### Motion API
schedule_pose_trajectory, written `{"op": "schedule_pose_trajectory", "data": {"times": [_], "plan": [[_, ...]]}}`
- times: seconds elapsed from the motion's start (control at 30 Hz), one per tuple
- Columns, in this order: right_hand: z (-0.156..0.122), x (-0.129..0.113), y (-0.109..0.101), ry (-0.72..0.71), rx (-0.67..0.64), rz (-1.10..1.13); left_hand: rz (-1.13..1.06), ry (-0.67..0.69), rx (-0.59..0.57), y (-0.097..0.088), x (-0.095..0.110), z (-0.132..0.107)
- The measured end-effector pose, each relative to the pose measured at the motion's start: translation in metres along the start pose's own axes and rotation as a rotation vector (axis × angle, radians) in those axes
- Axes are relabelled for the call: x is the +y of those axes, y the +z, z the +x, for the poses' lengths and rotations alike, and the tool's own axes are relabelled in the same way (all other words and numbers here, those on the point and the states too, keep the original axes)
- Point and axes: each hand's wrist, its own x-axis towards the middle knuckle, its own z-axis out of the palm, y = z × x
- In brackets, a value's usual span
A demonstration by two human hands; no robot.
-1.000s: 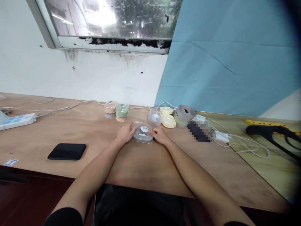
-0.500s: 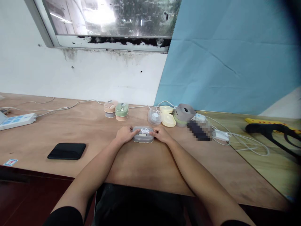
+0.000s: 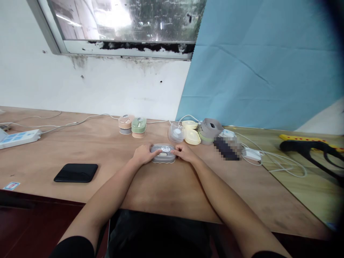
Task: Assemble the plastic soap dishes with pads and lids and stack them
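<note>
A small grey case with a clear lid [image 3: 163,153] lies flat on the wooden table [image 3: 166,186] in front of me. My left hand [image 3: 143,154] grips its left end, thumb on top of the lid. My right hand [image 3: 184,152] holds its right end with the fingers curled against it. Behind the case stand a clear open case [image 3: 176,133] and pale yellow cases [image 3: 191,136].
Stacked orange and green cases [image 3: 133,126] stand at the back, a grey case pile [image 3: 211,129] to the right. A black phone [image 3: 76,172] lies at left, a white power strip [image 3: 18,138] far left, white cables and charger [image 3: 252,154] right. A black-and-yellow tool [image 3: 309,147] lies far right.
The clear lid, raised a second ago, now lies down flat on the grey case. Both hands stay at its ends, my left thumb now resting on the lid.
</note>
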Motion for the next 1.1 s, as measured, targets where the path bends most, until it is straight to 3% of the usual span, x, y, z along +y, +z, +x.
{"op": "schedule_pose_trajectory", "data": {"times": [0.3,0.5,0.6,0.7,0.87,1.1], "plan": [[0.000,0.003,-0.004,0.039,-0.034,0.080,0.025,0.031,-0.008,-0.001,0.001,-0.001],[0.002,0.002,0.001,0.078,0.025,0.124,0.024,0.004,0.000,0.004,-0.002,0.001],[0.004,0.002,0.007,0.101,0.091,0.137,0.005,-0.009,0.089,0.007,-0.004,0.003],[0.006,0.002,0.013,0.118,0.162,0.105,-0.051,0.100,0.178,0.009,-0.006,0.005],[0.008,0.001,0.018,0.060,0.265,0.011,-0.113,0.307,0.008,0.009,-0.008,0.003],[0.009,0.005,0.016,0.033,0.263,-0.106,-0.042,0.288,-0.049,0.010,-0.008,0.004]]}}
